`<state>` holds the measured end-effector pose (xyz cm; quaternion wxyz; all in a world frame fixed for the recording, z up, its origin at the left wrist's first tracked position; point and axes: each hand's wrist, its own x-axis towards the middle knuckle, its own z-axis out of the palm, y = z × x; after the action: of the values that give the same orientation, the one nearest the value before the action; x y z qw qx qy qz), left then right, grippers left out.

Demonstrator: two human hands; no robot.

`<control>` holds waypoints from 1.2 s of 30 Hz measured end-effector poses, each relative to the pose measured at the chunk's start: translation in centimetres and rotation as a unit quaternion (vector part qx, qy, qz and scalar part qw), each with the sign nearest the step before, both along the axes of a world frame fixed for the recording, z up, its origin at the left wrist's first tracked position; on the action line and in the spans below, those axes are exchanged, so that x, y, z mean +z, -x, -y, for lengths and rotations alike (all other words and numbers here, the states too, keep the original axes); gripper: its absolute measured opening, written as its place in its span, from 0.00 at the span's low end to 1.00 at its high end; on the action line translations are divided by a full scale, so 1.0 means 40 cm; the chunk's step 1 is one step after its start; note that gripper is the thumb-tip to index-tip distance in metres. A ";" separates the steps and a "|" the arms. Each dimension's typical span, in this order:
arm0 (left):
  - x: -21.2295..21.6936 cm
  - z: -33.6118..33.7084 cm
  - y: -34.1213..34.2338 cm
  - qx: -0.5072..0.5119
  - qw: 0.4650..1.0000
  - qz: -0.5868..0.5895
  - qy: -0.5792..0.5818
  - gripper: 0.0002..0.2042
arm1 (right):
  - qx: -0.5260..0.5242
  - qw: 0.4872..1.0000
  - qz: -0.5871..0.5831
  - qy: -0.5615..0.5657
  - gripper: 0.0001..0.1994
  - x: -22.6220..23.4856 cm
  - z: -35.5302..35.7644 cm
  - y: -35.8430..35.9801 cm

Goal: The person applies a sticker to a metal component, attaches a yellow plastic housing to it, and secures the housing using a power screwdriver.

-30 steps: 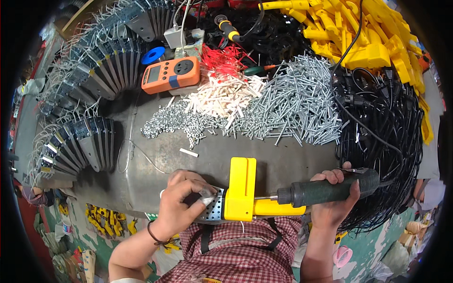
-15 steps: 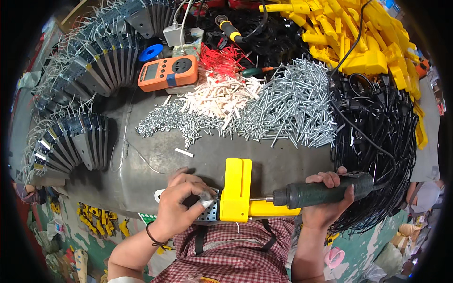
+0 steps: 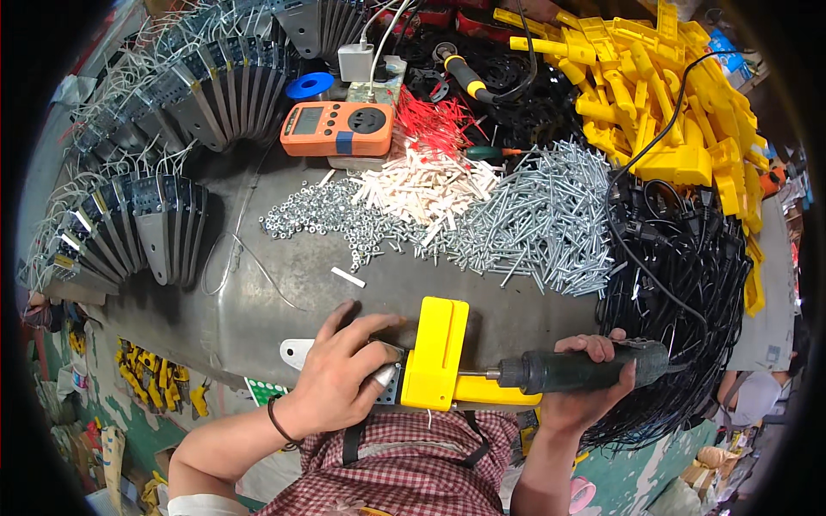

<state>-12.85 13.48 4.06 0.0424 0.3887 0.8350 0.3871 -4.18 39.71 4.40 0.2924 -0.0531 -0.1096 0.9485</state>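
A yellow plastic housing (image 3: 440, 344) lies at the table's near edge, its yellow handle (image 3: 495, 391) pointing right. Joined to its left side is a metal part with a perforated plate (image 3: 390, 389) and a rounded, holed end. My left hand (image 3: 344, 370) rests over this metal part and grips it, the index finger stretched toward the housing. In my right hand (image 3: 594, 370) is a dark green electric screwdriver (image 3: 568, 371), held level, its nose toward the housing's right side. Whether its bit touches a screw I cannot tell.
Screws (image 3: 551, 224), nuts (image 3: 314, 211) and white sleeves (image 3: 430, 193) lie in heaps beyond my hands. An orange meter (image 3: 337, 129) stands behind them. Metal assemblies (image 3: 159, 224) fan out left; black cables (image 3: 671, 284) and yellow housings (image 3: 645, 112) pile up right.
The whole view has shifted slightly. My left fingers have gone from a pinch to reaching forward over the metal part. My right hand still holds the screwdriver at the housing.
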 end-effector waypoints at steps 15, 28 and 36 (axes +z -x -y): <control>0.010 -0.011 0.005 0.025 0.998 0.062 -0.014 0.20 | -0.015 0.996 0.060 -0.067 0.19 0.034 -0.048 -0.049; -0.003 -0.018 0.004 0.020 0.999 0.040 0.005 0.22 | -0.059 0.992 0.088 -0.068 0.20 0.032 -0.023 -0.082; 0.011 -0.010 0.005 0.022 0.998 0.051 0.002 0.21 | -0.032 0.998 0.056 -0.022 0.21 0.026 0.020 -0.061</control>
<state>-13.06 13.89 4.50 0.0771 0.3502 0.8408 0.4054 -1.75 38.92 5.46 0.3172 -0.1034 -0.1452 0.9315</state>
